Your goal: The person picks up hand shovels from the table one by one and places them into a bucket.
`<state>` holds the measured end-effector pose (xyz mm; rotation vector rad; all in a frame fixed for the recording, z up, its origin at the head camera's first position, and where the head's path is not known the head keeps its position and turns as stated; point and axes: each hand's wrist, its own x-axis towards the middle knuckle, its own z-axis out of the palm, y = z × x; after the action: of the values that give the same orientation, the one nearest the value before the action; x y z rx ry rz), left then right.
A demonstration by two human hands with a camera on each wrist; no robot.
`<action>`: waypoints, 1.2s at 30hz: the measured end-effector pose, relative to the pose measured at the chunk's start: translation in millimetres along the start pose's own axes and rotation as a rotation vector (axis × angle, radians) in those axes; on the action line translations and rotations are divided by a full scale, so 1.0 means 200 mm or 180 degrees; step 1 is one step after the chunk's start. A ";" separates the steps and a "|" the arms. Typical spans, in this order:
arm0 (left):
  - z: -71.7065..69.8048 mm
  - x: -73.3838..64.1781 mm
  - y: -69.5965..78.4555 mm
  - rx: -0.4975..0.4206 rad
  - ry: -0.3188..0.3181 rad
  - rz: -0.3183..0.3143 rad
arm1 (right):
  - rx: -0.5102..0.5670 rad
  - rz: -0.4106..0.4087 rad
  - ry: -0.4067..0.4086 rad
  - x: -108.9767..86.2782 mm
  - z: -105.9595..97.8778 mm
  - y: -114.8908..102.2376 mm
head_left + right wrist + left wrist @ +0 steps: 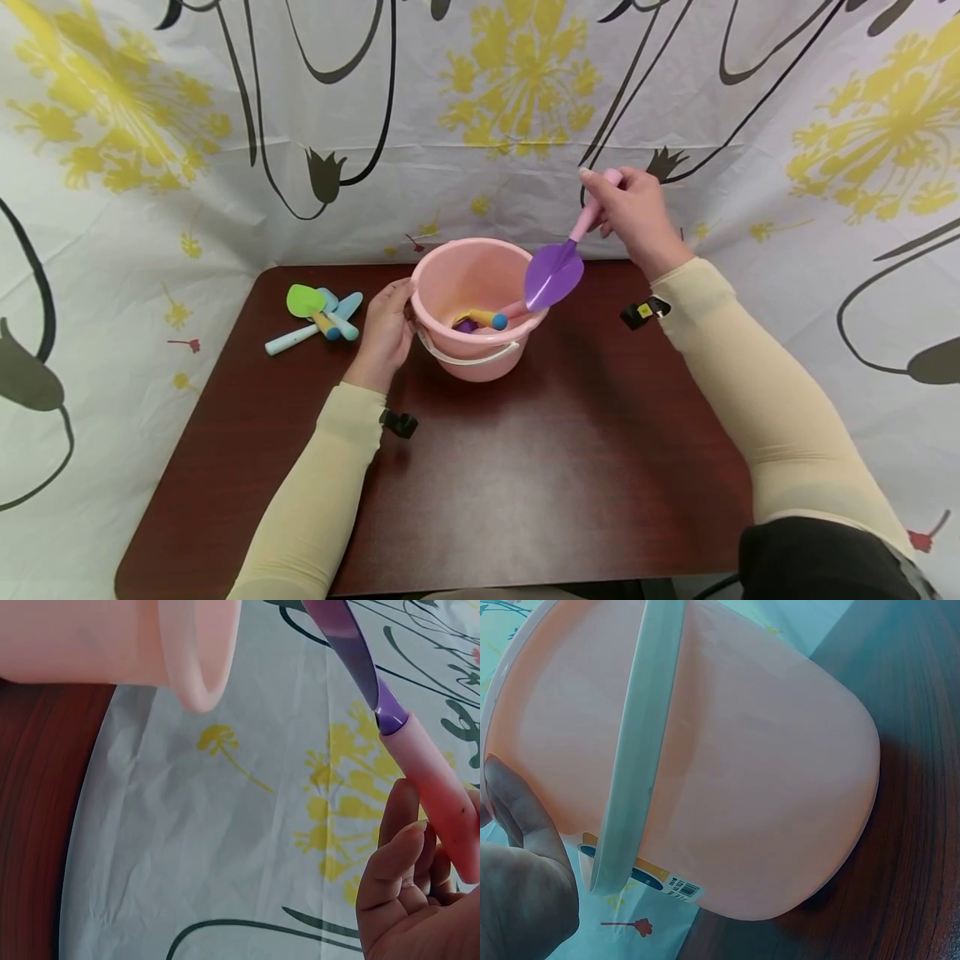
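Note:
A pink bucket (480, 367) with a pale handle (641, 750) stands on the table. My left hand (386, 329) grips its rim from the left side, thumb at the edge and fingers against the outer wall in the left wrist view. In my right hand (633, 212) I hold a toy shovel by its pink grip, its purple blade (553, 275) pointing down at the bucket's right rim. Inside the bucket lie more toy tools, among them a yellow handle with a blue end (483, 318) and a pink handle (513, 310); their lower parts are hidden.
Left of the bucket lies a small pile of toy tools: a green-bladed shovel (303, 300) and blue pieces with pale handles (292, 339). The dark wooden table (547, 475) meets a patterned white curtain (360, 225) at the back and sides.

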<state>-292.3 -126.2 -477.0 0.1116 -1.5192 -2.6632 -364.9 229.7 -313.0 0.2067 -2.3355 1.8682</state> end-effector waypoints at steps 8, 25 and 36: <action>0.01 0.00 0.00 0.0048 -0.0015 0.0005 | -0.0221 0.0084 -0.0201 0.05 0.16 -0.04; 0.02 0.00 -0.01 0.0048 0.0039 -0.0036 | -0.0847 -0.0077 -0.1133 0.04 0.51 -0.05; 0.02 0.00 -0.01 0.0052 0.0060 -0.0052 | -0.1472 -0.0114 -0.1511 0.02 0.63 -0.05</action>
<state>-292.8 -121.7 -476.2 0.1501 -1.5413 -2.6548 -370.9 104.1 -329.3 0.6896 -2.9658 1.3108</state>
